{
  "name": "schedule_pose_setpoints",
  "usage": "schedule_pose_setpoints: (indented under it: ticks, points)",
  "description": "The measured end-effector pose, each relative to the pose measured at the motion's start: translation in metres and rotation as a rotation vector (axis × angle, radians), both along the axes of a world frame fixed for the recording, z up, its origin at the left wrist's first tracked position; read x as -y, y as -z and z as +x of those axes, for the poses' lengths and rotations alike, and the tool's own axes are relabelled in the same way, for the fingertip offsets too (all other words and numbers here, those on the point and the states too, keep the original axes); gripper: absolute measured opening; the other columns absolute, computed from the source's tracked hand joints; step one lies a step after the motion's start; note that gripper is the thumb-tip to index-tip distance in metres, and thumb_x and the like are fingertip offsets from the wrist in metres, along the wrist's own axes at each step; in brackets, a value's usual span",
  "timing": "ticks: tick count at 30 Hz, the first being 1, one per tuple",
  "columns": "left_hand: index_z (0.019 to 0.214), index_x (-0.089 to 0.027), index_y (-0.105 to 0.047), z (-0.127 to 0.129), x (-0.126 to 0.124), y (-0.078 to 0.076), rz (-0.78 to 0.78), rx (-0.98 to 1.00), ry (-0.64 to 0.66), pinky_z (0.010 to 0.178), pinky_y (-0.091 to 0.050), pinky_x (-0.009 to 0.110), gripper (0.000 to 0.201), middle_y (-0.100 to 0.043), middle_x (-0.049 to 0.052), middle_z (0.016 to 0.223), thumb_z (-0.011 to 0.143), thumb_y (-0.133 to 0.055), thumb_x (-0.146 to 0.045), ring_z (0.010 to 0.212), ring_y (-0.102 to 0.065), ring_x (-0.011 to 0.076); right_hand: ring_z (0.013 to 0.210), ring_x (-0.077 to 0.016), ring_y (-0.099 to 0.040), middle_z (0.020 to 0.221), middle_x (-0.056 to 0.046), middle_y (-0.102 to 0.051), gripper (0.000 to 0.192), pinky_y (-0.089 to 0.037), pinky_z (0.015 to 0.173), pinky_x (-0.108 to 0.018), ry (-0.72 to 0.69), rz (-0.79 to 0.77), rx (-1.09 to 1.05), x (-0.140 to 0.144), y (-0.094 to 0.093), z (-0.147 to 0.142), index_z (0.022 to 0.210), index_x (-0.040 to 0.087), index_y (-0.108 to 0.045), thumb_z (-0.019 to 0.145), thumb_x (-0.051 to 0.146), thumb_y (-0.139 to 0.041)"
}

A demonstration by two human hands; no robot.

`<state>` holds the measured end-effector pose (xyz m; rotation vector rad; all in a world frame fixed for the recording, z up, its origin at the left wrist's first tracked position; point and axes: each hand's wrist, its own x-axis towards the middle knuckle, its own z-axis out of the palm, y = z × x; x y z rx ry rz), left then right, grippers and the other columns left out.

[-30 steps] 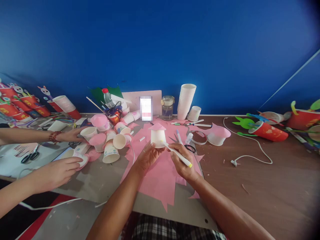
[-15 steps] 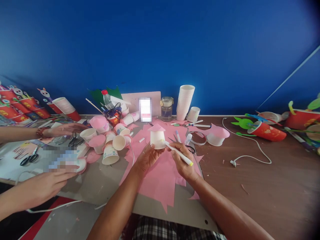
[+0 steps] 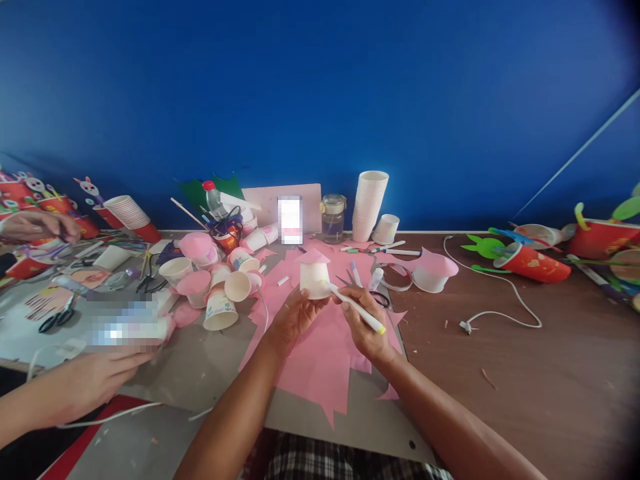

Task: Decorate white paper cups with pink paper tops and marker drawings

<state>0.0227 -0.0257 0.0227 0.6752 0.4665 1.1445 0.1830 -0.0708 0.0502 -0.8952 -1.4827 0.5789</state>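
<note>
A white paper cup (image 3: 313, 283) with a pink paper cone (image 3: 315, 257) on top stands upside down in the fingers of my left hand (image 3: 296, 315), which grips it from below. My right hand (image 3: 365, 325) is closed around a white marker with a yellow end (image 3: 364, 313). The marker's tip touches the cup's right side, where a faint yellow patch shows. Under both hands lies pink paper (image 3: 315, 367) with jagged cut edges. Just beyond my right hand are scissors (image 3: 383, 299), partly hidden, and a small white glue stick (image 3: 376, 279).
Left of me, several paper cups (image 3: 221, 312) crowd together. Further left are a co-worker's two hands (image 3: 95, 377) and scissors (image 3: 57, 319). A tall cup stack (image 3: 369, 207) and a jar (image 3: 333, 219) stand by the blue wall. To the right lies a white cable (image 3: 515, 287).
The co-worker's far hand has moved left, toward the red cups. My hands, the cup and the marker are almost unchanged.
</note>
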Motion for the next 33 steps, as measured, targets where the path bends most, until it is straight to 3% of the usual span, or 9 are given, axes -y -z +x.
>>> schedule_pose_setpoints:
  ticks: [16,24,33]
  points:
    - [0.114,-0.016,-0.064,0.0004,0.0019,-0.0012,0.015,0.012,0.006,0.092,-0.048,0.036,0.048,-0.071,0.008,0.106,0.074,-0.077,-0.038,0.1,-0.065,0.022,0.075,-0.0169,-0.063,0.086,-0.005,-0.068,0.014,-0.052,0.065,-0.031,0.006,-0.029,-0.005,-0.0004,0.0017,-0.001,0.098,0.022,-0.059,0.092,0.031,-0.05]
    - [0.102,-0.013,-0.068,-0.0016,-0.0004,0.0028,0.055,-0.002,0.014,0.087,-0.05,0.032,0.036,-0.071,0.008,0.099,0.077,-0.074,-0.039,0.092,-0.065,0.0188,0.078,-0.0174,-0.064,0.088,-0.006,-0.068,0.014,-0.052,0.065,-0.03,-0.037,0.003,-0.017,0.0013,0.0043,-0.0031,0.1,0.022,-0.058,0.093,0.03,-0.049]
    - [0.114,-0.015,-0.064,-0.0014,0.0002,-0.0007,0.013,0.001,0.004,0.099,-0.047,0.038,0.047,-0.07,0.009,0.109,0.076,-0.074,-0.04,0.103,-0.065,0.0225,0.083,-0.0185,-0.061,0.091,-0.005,-0.063,0.022,-0.051,0.075,-0.035,0.128,0.06,-0.052,0.0008,0.0045,-0.0037,0.11,0.022,-0.055,0.095,0.035,-0.046]
